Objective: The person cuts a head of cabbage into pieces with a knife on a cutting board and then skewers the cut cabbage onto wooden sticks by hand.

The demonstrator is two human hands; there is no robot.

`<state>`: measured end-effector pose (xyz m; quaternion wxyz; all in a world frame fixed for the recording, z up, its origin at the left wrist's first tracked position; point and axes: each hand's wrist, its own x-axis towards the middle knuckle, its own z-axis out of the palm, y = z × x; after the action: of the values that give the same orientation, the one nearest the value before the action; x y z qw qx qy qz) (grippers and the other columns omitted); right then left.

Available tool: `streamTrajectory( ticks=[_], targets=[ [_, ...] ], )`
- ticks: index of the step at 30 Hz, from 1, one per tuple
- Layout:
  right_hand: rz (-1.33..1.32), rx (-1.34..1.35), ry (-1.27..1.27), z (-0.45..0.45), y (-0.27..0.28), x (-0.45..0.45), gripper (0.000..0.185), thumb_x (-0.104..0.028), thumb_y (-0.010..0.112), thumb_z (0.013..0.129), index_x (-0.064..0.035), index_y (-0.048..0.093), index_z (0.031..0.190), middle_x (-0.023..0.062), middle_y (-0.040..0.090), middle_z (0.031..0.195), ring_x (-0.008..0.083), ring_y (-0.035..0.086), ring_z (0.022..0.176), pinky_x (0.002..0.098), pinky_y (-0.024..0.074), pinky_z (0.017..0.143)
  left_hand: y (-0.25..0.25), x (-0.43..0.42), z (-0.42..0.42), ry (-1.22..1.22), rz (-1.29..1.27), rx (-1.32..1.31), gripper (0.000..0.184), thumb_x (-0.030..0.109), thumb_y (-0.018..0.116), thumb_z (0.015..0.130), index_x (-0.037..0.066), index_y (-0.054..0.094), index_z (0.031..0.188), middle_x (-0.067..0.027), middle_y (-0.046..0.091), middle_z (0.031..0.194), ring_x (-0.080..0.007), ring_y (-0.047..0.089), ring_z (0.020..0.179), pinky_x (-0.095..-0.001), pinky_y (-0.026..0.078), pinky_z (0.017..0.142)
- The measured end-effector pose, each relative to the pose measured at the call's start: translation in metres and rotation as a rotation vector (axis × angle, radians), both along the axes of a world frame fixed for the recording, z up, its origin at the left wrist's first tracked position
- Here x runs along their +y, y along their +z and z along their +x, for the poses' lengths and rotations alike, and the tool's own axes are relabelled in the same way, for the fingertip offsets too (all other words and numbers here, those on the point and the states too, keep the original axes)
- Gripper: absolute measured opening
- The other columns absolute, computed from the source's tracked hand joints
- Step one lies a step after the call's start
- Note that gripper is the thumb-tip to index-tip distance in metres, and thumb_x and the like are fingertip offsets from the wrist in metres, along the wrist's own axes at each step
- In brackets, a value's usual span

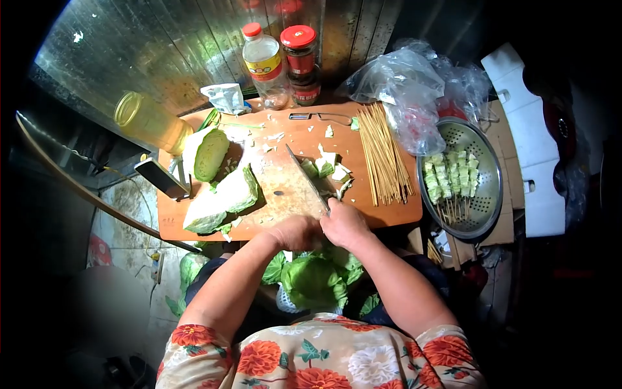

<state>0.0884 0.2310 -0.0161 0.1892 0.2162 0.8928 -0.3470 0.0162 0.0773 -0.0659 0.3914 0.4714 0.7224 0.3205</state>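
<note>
My right hand (343, 222) grips a knife (307, 175) at the front edge of the wooden board (285, 214); its blade slants away to the upper left. Close beside it, my left hand (297, 233) is curled over the same edge, and what its fingers hold, if anything, is hidden. Cut cabbage pieces (328, 162) lie just right of the blade. On the board's left rest a cut cabbage half (211, 155) and a large cabbage wedge (234, 192). Below my hands, loose green cabbage leaves (314, 282) fill the space between my legs.
Bamboo skewers (385, 155) lie along the board's right side. Beyond them, a metal colander (494, 194) holds skewered cabbage (450, 174). A plastic bottle (264, 65), a red-lidded jar (300, 55) and plastic bags (405, 78) stand behind; a propped phone (162, 178) and yellowish jar (152, 123) are left.
</note>
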Motion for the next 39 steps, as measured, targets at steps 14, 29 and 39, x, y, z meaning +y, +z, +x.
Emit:
streamTrajectory(
  ticks=[14,29,39],
  targets=[
    [-0.022,0.000,0.030,0.002,0.004,-0.003,0.028,-0.024,0.051,0.083,-0.0033,0.055,0.102,0.0246,0.063,0.093,0.0420,0.059,0.092,0.0491,0.0465,0.081,0.022,-0.080,-0.086,0.930,-0.530,0.716,0.036,0.017,0.064,0.074,0.009,0.061,0.109,-0.0181,0.059,0.110,-0.0354,0.055,0.104,-0.0432,0.044,0.092],
    [-0.113,0.192,0.151,0.026,0.029,-0.038,0.035,-0.022,0.053,0.082,-0.0014,0.053,0.111,0.0235,0.063,0.087,0.0417,0.060,0.085,0.0479,0.0476,0.077,0.015,-0.057,-0.066,0.994,-0.408,0.241,0.040,0.025,0.077,0.066,0.005,0.063,0.098,-0.0222,0.057,0.104,-0.0358,0.059,0.096,-0.0388,0.048,0.088],
    [-0.184,0.050,0.141,0.030,0.040,-0.044,0.036,-0.019,0.054,0.082,0.0015,0.050,0.111,0.0266,0.062,0.093,0.0438,0.059,0.090,0.0488,0.0469,0.081,-0.001,-0.060,-0.064,1.081,-0.281,0.137,0.036,0.022,0.076,0.066,0.002,0.061,0.091,-0.0193,0.059,0.097,-0.0321,0.061,0.090,-0.0378,0.050,0.081]
  ],
)
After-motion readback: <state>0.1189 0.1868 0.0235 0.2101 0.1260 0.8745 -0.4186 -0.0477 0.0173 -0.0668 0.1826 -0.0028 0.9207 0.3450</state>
